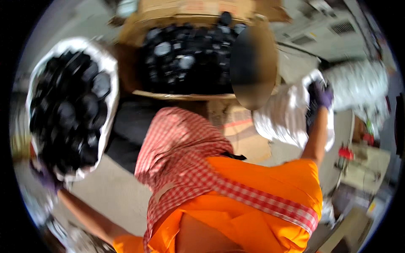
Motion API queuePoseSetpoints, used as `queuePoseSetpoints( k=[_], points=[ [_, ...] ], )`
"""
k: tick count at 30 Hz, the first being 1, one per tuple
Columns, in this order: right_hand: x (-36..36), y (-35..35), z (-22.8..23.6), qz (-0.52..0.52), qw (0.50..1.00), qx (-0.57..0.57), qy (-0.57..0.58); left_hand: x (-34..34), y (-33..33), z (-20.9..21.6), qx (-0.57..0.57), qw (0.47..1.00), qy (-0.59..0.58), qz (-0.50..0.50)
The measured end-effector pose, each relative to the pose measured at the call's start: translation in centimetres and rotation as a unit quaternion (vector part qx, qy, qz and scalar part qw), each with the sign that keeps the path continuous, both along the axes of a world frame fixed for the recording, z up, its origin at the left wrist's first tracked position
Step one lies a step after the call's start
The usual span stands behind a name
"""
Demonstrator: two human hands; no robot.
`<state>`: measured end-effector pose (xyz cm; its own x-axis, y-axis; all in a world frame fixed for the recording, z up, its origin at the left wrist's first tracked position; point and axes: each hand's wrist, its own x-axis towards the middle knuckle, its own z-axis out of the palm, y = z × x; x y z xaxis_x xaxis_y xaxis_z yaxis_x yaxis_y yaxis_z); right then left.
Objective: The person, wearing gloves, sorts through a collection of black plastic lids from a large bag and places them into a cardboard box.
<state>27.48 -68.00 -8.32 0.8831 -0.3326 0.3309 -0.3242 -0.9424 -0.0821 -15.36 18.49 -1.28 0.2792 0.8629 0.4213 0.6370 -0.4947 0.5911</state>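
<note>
— Two sacks, one in each of my hands, is that what you've got there?

— Yes. My left hand [46, 177], in a purple glove, sits at the lower edge of the white sack [110, 67] on my left, curled onto the rim as far as I can make out; the picture is smeared there, so I cannot tell how tightly the fingers close. That sack stands open toward me and is packed with black round caps [71, 109].

— And the other side?

— My right hand [321, 96], also gloved in purple, is raised out to my right with the fingers wrapped over the top edge of a second white sack [282, 118], bunching the fabric in a grip. That sack hangs crumpled below the hand, and I cannot see what is in it.

— What lies between them?

— A cardboard box [135, 25] straight ahead of me, open, filled with more dark round caps [185, 59]. It sits just beside the left sack. Nearer to me, my orange shirt [261, 189] and a red-and-white checked cloth [181, 143] draped over it fill the middle. Underneath is a pale concrete floor [109, 194], with a flat sheet of cardboard [244, 139] lying below the box.
</note>
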Motion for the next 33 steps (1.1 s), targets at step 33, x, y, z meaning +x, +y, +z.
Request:
queuePoseSetpoints(
  k=[33],
  points=[
    [5.6,50.4,-33.2,0.608,0.720,-0.033,0.333,-5.3,-20.2,-1.3,-0.504,0.725,-0.451,0.132]
  ],
)
